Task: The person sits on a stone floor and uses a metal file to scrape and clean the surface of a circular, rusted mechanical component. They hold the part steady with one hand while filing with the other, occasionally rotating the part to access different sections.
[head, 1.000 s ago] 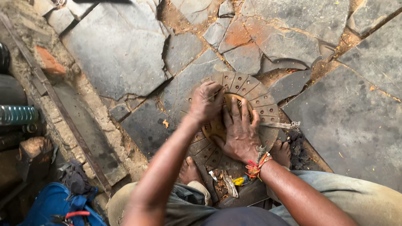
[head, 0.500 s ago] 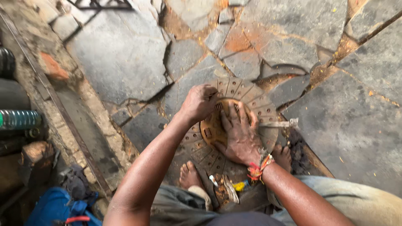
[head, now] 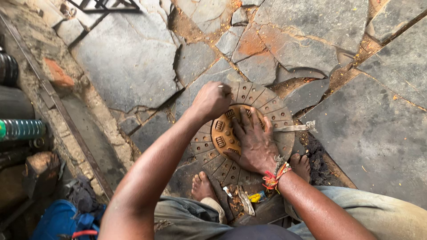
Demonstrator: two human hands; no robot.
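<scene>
Head view: a round, rusty grey metal clutch disc [head: 267, 111] lies on the cracked stone floor [head: 133, 62]. The right hand [head: 253, 142] presses flat and open on its hub; the left hand [head: 212, 101], fisted, grips its far-left rim. Firm downward pressure should steady it.

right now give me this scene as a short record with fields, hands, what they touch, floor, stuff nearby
left hand: left hand closed in a fist at the upper rim of the clutch disc
right hand: right hand flat, fingers spread over the rusty centre hub
disc: lies flat on the cracked stone floor
feet: bare feet at the disc's near edge
nearby: metal strip by the right rim; blue bag at lower left
</scene>
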